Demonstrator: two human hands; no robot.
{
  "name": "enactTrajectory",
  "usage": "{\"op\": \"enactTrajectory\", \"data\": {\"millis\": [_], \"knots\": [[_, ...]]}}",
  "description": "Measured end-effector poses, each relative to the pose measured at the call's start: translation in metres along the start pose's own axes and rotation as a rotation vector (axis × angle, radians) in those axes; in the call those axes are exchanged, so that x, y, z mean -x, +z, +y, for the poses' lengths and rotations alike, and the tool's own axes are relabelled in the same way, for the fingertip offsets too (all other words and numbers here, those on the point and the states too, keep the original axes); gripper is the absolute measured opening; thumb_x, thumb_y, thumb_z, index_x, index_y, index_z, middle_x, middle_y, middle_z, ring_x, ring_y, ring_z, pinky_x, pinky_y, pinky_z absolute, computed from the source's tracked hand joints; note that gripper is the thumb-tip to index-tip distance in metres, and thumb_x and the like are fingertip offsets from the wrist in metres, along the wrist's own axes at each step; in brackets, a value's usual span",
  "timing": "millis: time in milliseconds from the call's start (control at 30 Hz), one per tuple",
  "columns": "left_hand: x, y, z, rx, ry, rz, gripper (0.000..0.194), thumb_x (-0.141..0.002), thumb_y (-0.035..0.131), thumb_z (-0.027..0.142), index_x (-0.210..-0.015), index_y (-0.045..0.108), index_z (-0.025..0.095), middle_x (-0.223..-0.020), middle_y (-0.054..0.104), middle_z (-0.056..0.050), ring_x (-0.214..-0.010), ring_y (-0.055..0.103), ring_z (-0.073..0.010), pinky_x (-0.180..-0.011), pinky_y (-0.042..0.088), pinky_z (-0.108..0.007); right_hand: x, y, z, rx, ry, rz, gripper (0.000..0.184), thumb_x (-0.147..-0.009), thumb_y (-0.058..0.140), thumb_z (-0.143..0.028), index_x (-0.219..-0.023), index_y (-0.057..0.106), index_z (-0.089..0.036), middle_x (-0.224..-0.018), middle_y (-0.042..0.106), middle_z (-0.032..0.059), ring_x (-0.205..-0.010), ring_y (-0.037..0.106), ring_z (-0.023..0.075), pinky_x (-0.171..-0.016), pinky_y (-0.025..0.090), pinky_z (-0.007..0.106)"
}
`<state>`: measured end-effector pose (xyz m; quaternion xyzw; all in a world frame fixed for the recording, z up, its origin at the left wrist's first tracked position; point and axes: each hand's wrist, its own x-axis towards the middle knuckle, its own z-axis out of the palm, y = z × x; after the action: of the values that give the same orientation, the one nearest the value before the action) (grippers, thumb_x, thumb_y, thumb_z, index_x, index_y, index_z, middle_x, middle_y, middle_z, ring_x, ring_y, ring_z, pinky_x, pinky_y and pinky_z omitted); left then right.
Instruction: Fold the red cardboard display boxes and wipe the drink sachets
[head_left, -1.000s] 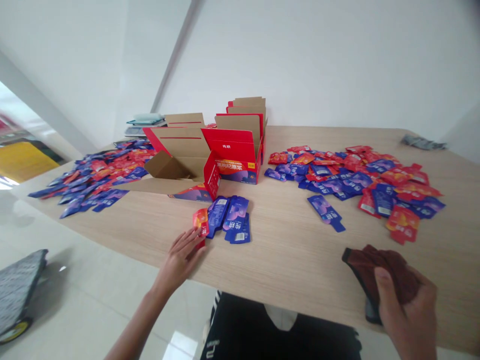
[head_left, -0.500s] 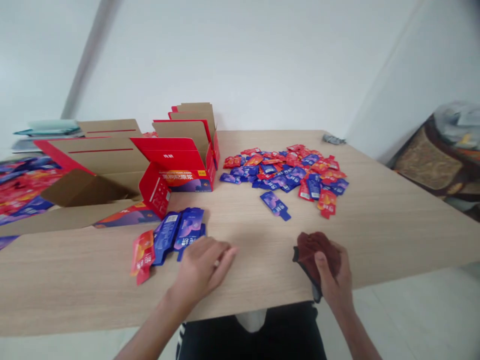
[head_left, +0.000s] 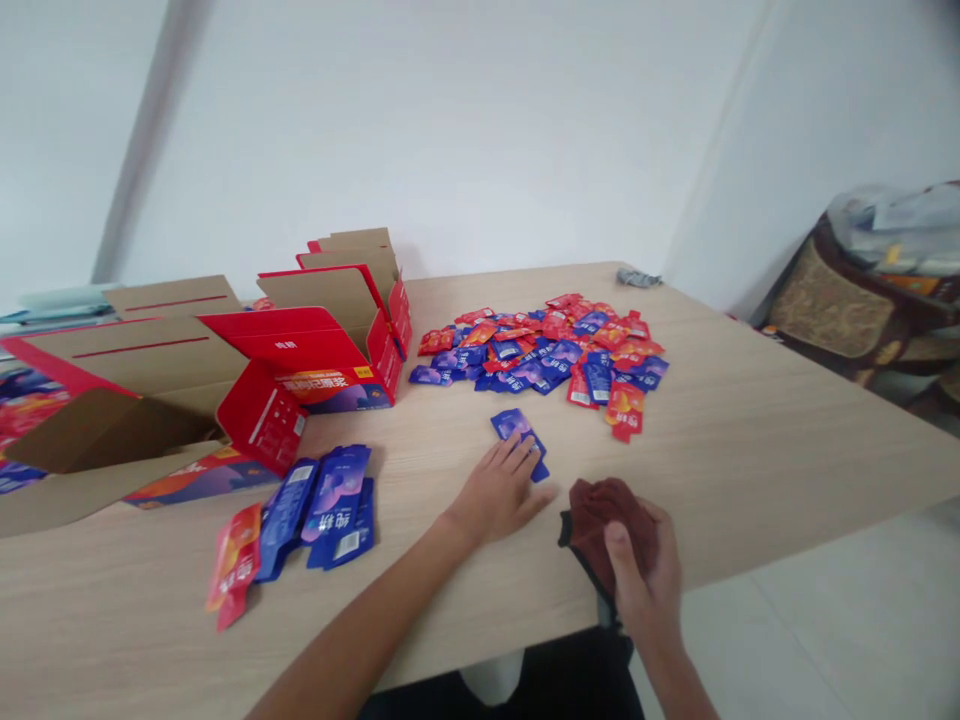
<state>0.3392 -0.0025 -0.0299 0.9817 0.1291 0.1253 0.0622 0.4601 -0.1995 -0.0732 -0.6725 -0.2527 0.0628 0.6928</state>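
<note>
A single blue sachet [head_left: 510,420] lies on the table in front of me. My left hand [head_left: 499,495] reaches over it, fingers stretched out and resting on its near half, thumb apart. Close by on the right, my right hand [head_left: 652,570] is closed around a crumpled dark red cloth [head_left: 611,505] with a black edge. Left of my forearm lies a small group of sachets: blue ones [head_left: 341,500] partly overlapping, and a red one [head_left: 238,560] at the end.
A loose pile of red and blue sachets [head_left: 540,345] lies farther back. Open red cartons [head_left: 334,385] stand at the left, flaps up, one tipped toward me. A grey crumpled item [head_left: 637,278] sits at the far corner. Beyond the table's right edge is a patterned chair [head_left: 832,300] with bags.
My left hand has moved right, from beside the small sachet group onto the single blue sachet, and its fingers have spread. My right hand still holds the cloth. The view has shifted slightly.
</note>
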Motion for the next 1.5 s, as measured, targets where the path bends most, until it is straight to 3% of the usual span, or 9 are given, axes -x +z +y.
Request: {"op": "enactTrajectory", "data": {"millis": [300,400,600,733,933,1233,1333,1400,1500], "knots": [[0.123,-0.049,0.068,-0.006,0.101,-0.100,0.052,-0.102,0.061,0.046,-0.144,0.056,0.016,-0.152,0.054,-0.013,-0.152,0.037,-0.0334,-0.122,0.041,-0.053,-0.008,0.001,-0.024,-0.109,-0.046,0.159,0.049,-0.092,0.067,-0.053,-0.126,0.059,-0.019,-0.126,0.068,0.0145,-0.114,0.066,0.0287,-0.102,0.050,0.049],[0.150,-0.043,0.076,-0.096,0.099,-0.090,0.057,-0.102,0.062,0.045,-0.151,0.051,0.018,-0.150,0.057,-0.011,-0.146,0.045,-0.0321,-0.119,0.046,-0.051,-0.010,0.001,-0.026,-0.101,-0.037,0.130,0.049,-0.092,0.068,-0.053,-0.125,0.060,-0.019,-0.126,0.068,0.0144,-0.114,0.066,0.0284,-0.101,0.051,0.048],[0.188,-0.017,0.089,-0.196,0.107,0.127,0.046,-0.106,0.045,0.010,-0.152,0.053,0.017,-0.157,0.052,-0.009,-0.147,0.046,-0.0270,-0.116,0.048,-0.043,-0.020,0.001,-0.029,0.116,0.004,-0.074,0.052,-0.090,0.069,-0.058,-0.126,0.061,-0.021,-0.124,0.070,0.0130,-0.112,0.068,0.0294,-0.099,0.052,0.047],[0.194,-0.017,0.089,-0.181,0.156,0.162,0.043,-0.108,0.040,0.008,-0.147,0.057,0.014,-0.157,0.053,-0.007,-0.148,0.046,-0.0247,-0.118,0.048,-0.041,-0.020,0.012,-0.052,0.274,-0.251,-0.272,0.046,-0.092,0.069,-0.054,-0.124,0.059,-0.023,-0.117,0.071,0.0102,-0.106,0.069,0.0275,-0.093,0.055,0.043],[0.189,-0.021,0.084,-0.151,0.170,0.169,0.038,-0.110,0.039,0.010,-0.139,0.062,0.012,-0.146,0.064,-0.009,-0.128,0.066,-0.0192,-0.110,0.056,-0.036,-0.003,0.045,-0.066,0.427,-0.909,-0.998,0.033,-0.096,0.068,-0.045,-0.120,0.060,-0.023,-0.113,0.069,0.0075,-0.107,0.064,0.0250,-0.097,0.053,0.042],[0.186,-0.024,0.089,-0.154,0.154,0.206,0.038,-0.108,0.041,0.008,-0.139,0.063,0.014,-0.146,0.063,-0.006,-0.137,0.060,-0.0194,-0.115,0.053,-0.036,-0.082,0.074,-0.046,0.784,-0.938,-0.714,0.030,-0.100,0.062,-0.039,-0.121,0.063,-0.019,-0.115,0.068,0.0136,-0.104,0.061,0.0297,-0.090,0.053,0.046],[0.185,-0.023,0.090,-0.127,0.127,0.217,0.037,-0.109,0.041,0.009,-0.138,0.063,0.014,-0.145,0.065,-0.005,-0.135,0.061,-0.0188,-0.114,0.054,-0.035,-0.072,0.066,-0.062,0.712,-0.872,-0.551,0.038,-0.099,0.063,-0.046,-0.125,0.059,-0.019,-0.117,0.067,0.0148,-0.106,0.061,0.0316,-0.091,0.052,0.048],[0.185,-0.021,0.091,-0.105,0.115,0.240,0.036,-0.109,0.041,0.011,-0.137,0.064,0.014,-0.142,0.067,-0.005,-0.133,0.063,-0.0189,-0.113,0.054,-0.035,-0.044,0.057,-0.069,0.619,-0.852,-0.598,0.040,-0.097,0.065,-0.048,-0.126,0.058,-0.021,-0.118,0.067,0.0130,-0.107,0.061,0.0303,-0.091,0.053,0.047],[0.185,-0.017,0.091,-0.073,0.094,0.264,0.035,-0.109,0.042,0.011,-0.134,0.066,0.014,-0.139,0.069,-0.005,-0.130,0.065,-0.0186,-0.112,0.055,-0.034,-0.003,0.048,-0.068,0.564,-0.920,-0.929,0.030,-0.098,0.065,-0.040,-0.123,0.059,-0.024,-0.116,0.068,0.0091,-0.106,0.062,0.0270,-0.094,0.053,0.045]]}}
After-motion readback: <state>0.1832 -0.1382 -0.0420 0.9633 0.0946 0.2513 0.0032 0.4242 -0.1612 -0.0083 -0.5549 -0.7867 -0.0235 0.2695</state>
